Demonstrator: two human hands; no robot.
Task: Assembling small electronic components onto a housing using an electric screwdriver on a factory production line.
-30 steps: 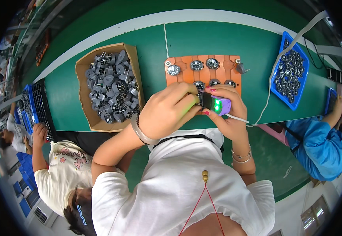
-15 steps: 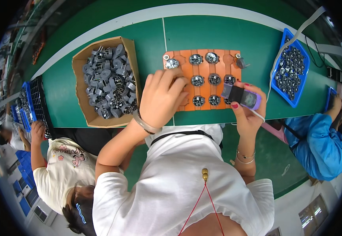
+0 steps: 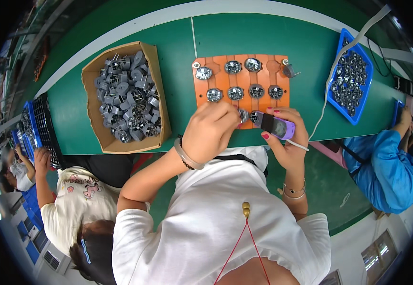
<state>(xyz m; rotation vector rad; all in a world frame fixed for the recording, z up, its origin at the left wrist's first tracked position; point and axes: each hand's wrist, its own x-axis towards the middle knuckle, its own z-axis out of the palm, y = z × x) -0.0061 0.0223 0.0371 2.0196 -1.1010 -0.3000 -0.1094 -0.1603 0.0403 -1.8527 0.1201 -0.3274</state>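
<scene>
An orange fixture plate (image 3: pixel 223 76) lies on the green table, with rows of round grey plug-like parts seated in its recesses, shiny circuit faces up. My left hand (image 3: pixel 210 127) is at the plate's near left corner, fingers pinched at a tilted round grey part (image 3: pixel 243 115) in the near row. My right hand (image 3: pixel 289 137) grips a purple handheld device (image 3: pixel 278 126) with a black band, a small window and a cable. Its tip meets another round part (image 3: pixel 255 117) in that row. My fingers and the device cover the rest of the near row.
A cardboard box (image 3: pixel 162 114) of loose grey pronged parts stands left of the plate. On the right, a blue tray (image 3: pixel 365 90) holds small shiny pieces, with a pale cable (image 3: pixel 329 80) draped past it. A loose grey part (image 3: pixel 289 71) rests at the plate's far right corner. Other people sit on both sides.
My left hand has come nearer and slightly right, from the middle row to the near row, uncovering a seated part at the middle row's left end. The device has moved left and nearer.
</scene>
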